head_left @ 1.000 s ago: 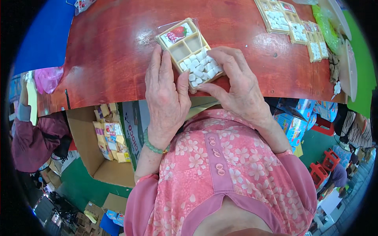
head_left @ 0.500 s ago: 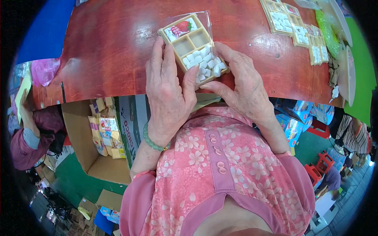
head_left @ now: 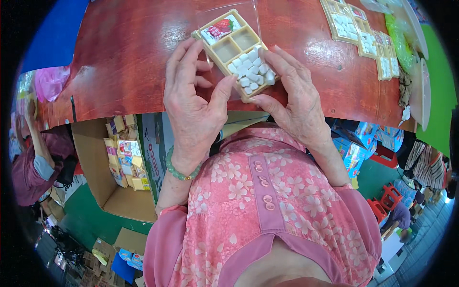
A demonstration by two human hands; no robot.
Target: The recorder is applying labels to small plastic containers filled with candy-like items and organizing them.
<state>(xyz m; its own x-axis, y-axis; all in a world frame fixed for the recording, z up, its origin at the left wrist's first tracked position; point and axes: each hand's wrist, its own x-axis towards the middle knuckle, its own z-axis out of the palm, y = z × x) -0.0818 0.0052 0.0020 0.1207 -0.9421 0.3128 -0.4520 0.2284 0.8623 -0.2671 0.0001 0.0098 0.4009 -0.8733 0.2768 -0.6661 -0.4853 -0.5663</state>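
Observation:
A tan compartment tray lies tilted on the red table between my hands. White pillow-shaped pieces fill its near compartment, two middle compartments are empty, and a card with a strawberry picture sits in the far one. Clear plastic shows along the tray's far edge; its full shape is hard to make out. At the left side, my left hand has its fingers spread, with the thumb close to the tray's edge. My right hand grips the near right corner, thumb below and fingertips by the white pieces.
Several filled trays rest at the table's far right, near a green plastic bag. A cardboard box with packaged trays stands below the table edge at left. A pink bag and another person's arm are farther left.
The left fingers have loosened and spread away from the tray's side. The tray has shifted slightly, and the clear plastic no longer covers the white pieces as before.

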